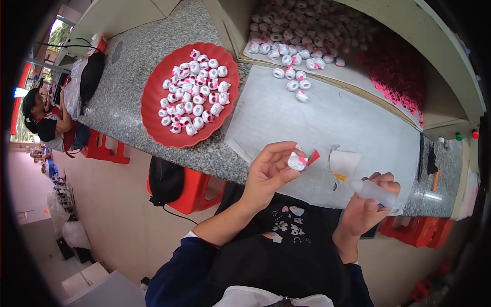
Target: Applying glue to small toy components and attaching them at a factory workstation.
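Observation:
My left hand point(267, 173) pinches a small white cat-head piece point(296, 161) with a pink bow, its front turned up toward me. A red pointed piece point(313, 156) shows right beside it; whether it touches the head I cannot tell. In my right hand point(360, 212) is a translucent squeeze bottle point(377, 193), tilted with its narrow nozzle toward the left hand. The bottle and the head are apart. Near the nozzle, a white square pad point(343, 162) with dark, ragged edges and a yellow-orange spot lies on the pale work sheet point(266, 112).
A red scalloped tray point(152, 115) of similar white heads sits on the speckled counter point(133, 56) at left. Behind, an open-fronted shelf holds piled white heads point(302, 30) and small bright pink pieces point(394, 92). Red stools point(197, 189) stand below; another person point(51, 117) works far left.

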`<state>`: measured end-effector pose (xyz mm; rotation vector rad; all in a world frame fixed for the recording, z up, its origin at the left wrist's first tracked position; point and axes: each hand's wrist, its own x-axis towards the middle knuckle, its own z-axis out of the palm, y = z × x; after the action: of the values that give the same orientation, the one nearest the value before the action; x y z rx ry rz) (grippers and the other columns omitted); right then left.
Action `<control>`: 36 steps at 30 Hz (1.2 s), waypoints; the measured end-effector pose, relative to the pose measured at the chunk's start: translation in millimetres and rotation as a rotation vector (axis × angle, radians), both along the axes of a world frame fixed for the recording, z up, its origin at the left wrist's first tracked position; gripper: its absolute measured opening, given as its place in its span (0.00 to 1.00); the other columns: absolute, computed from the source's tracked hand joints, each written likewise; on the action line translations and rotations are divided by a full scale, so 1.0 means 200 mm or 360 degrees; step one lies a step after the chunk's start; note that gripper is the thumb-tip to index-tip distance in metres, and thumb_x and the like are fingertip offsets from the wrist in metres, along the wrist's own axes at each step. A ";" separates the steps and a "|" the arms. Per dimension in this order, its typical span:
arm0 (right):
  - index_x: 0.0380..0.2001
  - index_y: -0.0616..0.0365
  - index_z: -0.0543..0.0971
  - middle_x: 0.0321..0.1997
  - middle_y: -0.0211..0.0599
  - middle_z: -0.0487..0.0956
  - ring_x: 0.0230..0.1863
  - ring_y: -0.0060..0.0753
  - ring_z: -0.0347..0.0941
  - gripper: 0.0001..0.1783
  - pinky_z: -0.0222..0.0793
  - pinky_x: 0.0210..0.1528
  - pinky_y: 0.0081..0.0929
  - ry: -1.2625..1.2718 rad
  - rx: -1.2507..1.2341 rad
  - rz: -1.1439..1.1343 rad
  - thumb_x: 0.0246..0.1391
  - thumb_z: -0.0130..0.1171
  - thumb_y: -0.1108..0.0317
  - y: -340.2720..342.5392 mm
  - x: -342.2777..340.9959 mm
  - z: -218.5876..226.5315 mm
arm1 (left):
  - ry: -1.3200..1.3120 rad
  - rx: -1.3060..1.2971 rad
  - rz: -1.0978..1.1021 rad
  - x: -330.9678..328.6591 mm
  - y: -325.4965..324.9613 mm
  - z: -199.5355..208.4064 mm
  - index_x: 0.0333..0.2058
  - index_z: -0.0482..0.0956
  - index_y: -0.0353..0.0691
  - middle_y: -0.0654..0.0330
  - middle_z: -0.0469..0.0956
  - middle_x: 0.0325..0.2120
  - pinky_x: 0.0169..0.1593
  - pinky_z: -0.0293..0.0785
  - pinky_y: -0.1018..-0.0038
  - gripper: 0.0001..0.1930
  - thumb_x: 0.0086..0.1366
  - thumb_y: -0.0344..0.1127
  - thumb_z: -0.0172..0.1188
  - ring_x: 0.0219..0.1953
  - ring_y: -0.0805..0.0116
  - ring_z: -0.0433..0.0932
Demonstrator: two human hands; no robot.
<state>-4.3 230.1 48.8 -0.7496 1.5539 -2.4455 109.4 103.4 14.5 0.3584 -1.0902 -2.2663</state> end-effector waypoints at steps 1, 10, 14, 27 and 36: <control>0.28 0.56 0.61 0.29 0.30 0.58 0.29 0.23 0.56 0.21 0.57 0.31 0.18 0.0138 0.0086 -0.0030 0.35 0.60 0.60 -0.01 0.03 0.00 | -0.0080 0.0013 0.0025 0.01 0.00 0.00 0.37 0.64 0.34 0.54 0.68 0.37 0.44 0.67 0.71 0.14 0.50 0.21 0.52 0.40 0.67 0.69; 0.27 0.55 0.65 0.28 0.31 0.65 0.22 0.23 0.65 0.23 0.64 0.24 0.18 0.0595 0.0150 0.0088 0.27 0.67 0.66 0.04 0.07 -0.02 | -0.0051 -0.0101 0.0037 0.01 0.03 0.01 0.38 0.63 0.33 0.53 0.67 0.37 0.45 0.66 0.73 0.17 0.47 0.18 0.53 0.41 0.67 0.68; 0.29 0.55 0.65 0.29 0.32 0.65 0.23 0.25 0.66 0.26 0.65 0.24 0.19 0.0723 0.0169 0.0223 0.24 0.69 0.70 0.04 0.06 -0.02 | -0.0032 -0.0187 0.0034 0.01 0.04 0.01 0.37 0.63 0.33 0.53 0.67 0.37 0.45 0.64 0.75 0.17 0.46 0.17 0.53 0.42 0.68 0.67; 0.25 0.55 0.64 0.24 0.31 0.65 0.19 0.22 0.62 0.23 0.61 0.21 0.16 0.0774 0.0262 0.0117 0.27 0.67 0.62 0.01 0.09 -0.01 | -0.0045 -0.0225 0.0011 0.01 0.04 0.01 0.37 0.64 0.33 0.53 0.67 0.38 0.46 0.63 0.74 0.17 0.47 0.17 0.53 0.43 0.67 0.67; 0.25 0.55 0.64 0.25 0.31 0.65 0.19 0.21 0.61 0.23 0.60 0.20 0.15 0.0828 0.0252 0.0082 0.27 0.67 0.64 0.02 0.07 -0.01 | -0.0017 -0.0167 0.0020 0.01 0.04 0.01 0.37 0.64 0.33 0.53 0.67 0.38 0.46 0.63 0.74 0.17 0.46 0.18 0.54 0.43 0.66 0.67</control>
<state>10.1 233.2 47.8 -1.4566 1.8310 -2.1598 110.9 110.4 17.0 0.3341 -1.2039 -2.1881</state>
